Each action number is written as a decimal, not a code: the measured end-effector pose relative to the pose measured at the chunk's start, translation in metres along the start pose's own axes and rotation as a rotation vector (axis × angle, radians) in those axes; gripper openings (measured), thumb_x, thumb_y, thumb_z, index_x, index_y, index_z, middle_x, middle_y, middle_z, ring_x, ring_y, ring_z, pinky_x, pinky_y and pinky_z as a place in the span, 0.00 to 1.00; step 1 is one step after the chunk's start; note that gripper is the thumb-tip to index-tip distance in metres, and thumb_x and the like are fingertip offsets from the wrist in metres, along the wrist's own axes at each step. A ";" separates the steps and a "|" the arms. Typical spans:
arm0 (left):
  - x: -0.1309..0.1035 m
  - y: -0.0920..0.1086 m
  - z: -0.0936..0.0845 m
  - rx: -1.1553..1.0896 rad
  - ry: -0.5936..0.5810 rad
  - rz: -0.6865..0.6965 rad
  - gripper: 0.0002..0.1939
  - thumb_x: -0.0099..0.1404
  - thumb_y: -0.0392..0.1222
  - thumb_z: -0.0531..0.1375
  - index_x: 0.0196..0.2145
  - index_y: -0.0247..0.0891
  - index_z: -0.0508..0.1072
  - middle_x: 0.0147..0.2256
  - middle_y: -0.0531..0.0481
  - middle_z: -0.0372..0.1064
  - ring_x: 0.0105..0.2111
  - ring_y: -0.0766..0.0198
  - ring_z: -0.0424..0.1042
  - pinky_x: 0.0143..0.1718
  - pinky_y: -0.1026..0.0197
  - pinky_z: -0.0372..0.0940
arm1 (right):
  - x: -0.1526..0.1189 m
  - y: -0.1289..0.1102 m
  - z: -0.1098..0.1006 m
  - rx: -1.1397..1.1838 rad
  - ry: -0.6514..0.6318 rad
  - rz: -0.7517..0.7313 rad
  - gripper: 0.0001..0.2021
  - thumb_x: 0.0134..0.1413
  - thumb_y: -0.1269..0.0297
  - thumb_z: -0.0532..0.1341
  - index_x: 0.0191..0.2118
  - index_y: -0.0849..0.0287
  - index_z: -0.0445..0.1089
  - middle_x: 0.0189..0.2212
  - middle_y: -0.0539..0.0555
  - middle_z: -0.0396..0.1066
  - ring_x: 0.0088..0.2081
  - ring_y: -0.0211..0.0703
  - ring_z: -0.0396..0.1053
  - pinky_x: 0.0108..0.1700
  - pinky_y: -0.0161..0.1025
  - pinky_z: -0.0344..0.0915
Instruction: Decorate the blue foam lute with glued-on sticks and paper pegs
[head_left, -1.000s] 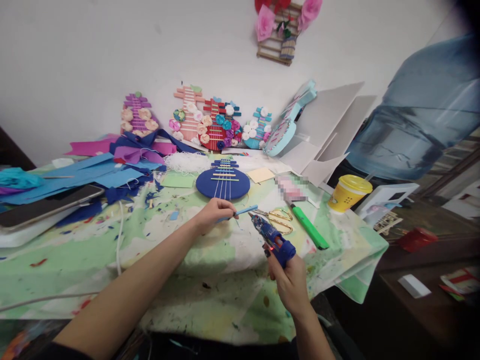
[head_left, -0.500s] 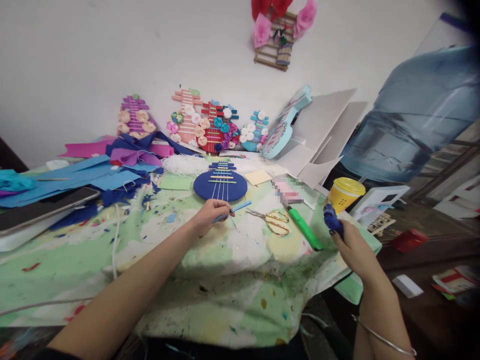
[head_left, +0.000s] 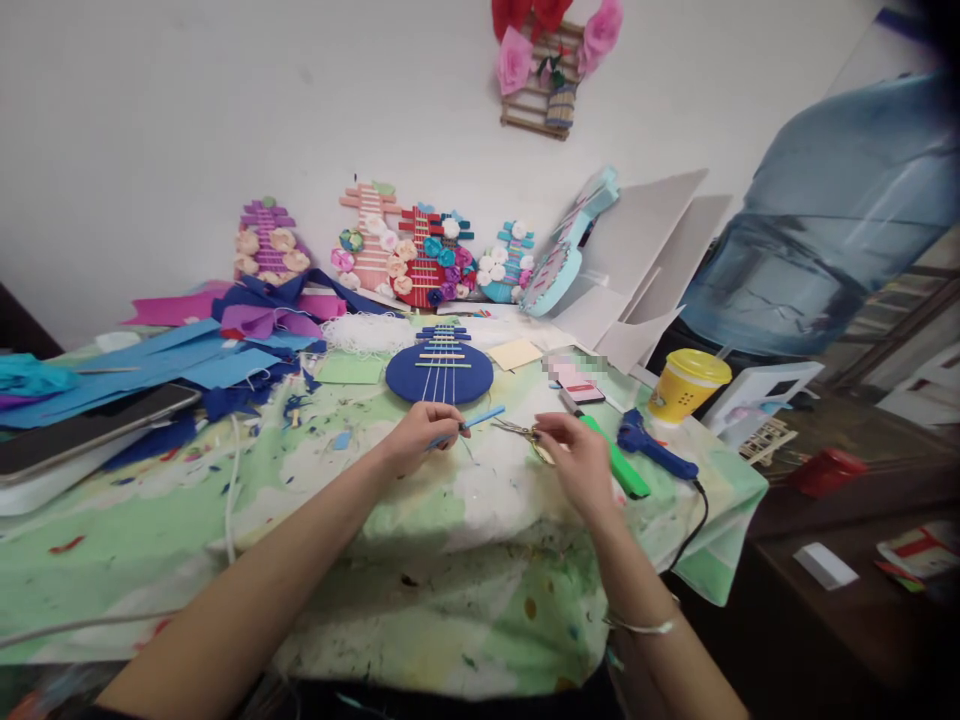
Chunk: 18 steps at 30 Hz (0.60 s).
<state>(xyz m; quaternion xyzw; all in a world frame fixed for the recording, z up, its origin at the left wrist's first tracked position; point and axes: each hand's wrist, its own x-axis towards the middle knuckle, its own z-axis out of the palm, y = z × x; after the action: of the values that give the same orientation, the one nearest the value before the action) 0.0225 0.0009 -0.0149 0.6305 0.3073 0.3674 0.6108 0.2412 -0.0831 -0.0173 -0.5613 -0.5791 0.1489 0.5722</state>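
Observation:
My left hand (head_left: 426, 437) is closed on a thin light-blue strip (head_left: 486, 415), whose free end points right. Just behind it lies a dark-blue round-bodied pipa craft (head_left: 439, 378) with pale strings and coloured cross strips. My right hand (head_left: 576, 455) is over the gold-handled scissors (head_left: 513, 427), fingers curved and apart at the handles, which it partly covers. The scissors lie on the table, blades toward my left hand. To the right of my right hand are a green utility knife (head_left: 626, 470) and a blue glue gun (head_left: 654, 447) with a black cord.
Finished pipa crafts with flowers (head_left: 424, 262) lean along the wall. Blue felt sheets (head_left: 142, 365) and a phone (head_left: 97, 425) lie left. A yellow cup (head_left: 688, 385) stands near the right edge, before a large water bottle (head_left: 817, 230). A stained cloth (head_left: 315, 560) covers the table.
The glue gun has been let go and now lies on the table at the right. My right hand has moved left to the scissors. My left hand keeps the blue strip in nearly the same place.

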 end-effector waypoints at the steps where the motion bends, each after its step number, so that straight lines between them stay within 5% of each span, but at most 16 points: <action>1: 0.000 0.000 -0.001 0.004 -0.006 0.008 0.05 0.48 0.33 0.56 0.23 0.32 0.72 0.15 0.53 0.62 0.15 0.74 0.53 0.18 0.67 0.46 | 0.003 -0.003 0.018 0.165 -0.045 0.065 0.11 0.42 0.67 0.62 0.36 0.60 0.71 0.30 0.55 0.74 0.32 0.44 0.71 0.37 0.42 0.67; 4: 0.000 0.001 -0.002 0.015 -0.013 0.036 0.06 0.50 0.34 0.56 0.23 0.31 0.73 0.12 0.55 0.58 0.15 0.73 0.52 0.17 0.67 0.45 | 0.014 -0.005 0.058 0.559 -0.128 0.227 0.15 0.33 0.71 0.66 0.34 0.60 0.70 0.26 0.52 0.75 0.30 0.42 0.72 0.35 0.39 0.67; 7: 0.000 0.002 -0.002 0.008 -0.007 0.052 0.06 0.51 0.35 0.56 0.24 0.31 0.73 0.12 0.55 0.58 0.14 0.73 0.52 0.17 0.67 0.43 | 0.019 -0.006 0.077 0.791 -0.157 0.266 0.15 0.33 0.72 0.67 0.34 0.60 0.71 0.23 0.50 0.74 0.26 0.38 0.71 0.33 0.35 0.66; 18: -0.003 0.008 0.001 -0.079 -0.023 0.043 0.05 0.50 0.35 0.57 0.23 0.30 0.72 0.12 0.55 0.59 0.14 0.74 0.54 0.17 0.68 0.45 | 0.015 -0.013 0.084 1.006 -0.118 0.314 0.08 0.34 0.69 0.68 0.27 0.61 0.74 0.20 0.49 0.72 0.23 0.34 0.68 0.26 0.30 0.61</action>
<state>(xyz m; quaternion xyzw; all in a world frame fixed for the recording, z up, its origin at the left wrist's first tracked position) 0.0208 -0.0025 -0.0069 0.6167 0.2719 0.3850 0.6305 0.1698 -0.0360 -0.0247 -0.2878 -0.3764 0.5237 0.7080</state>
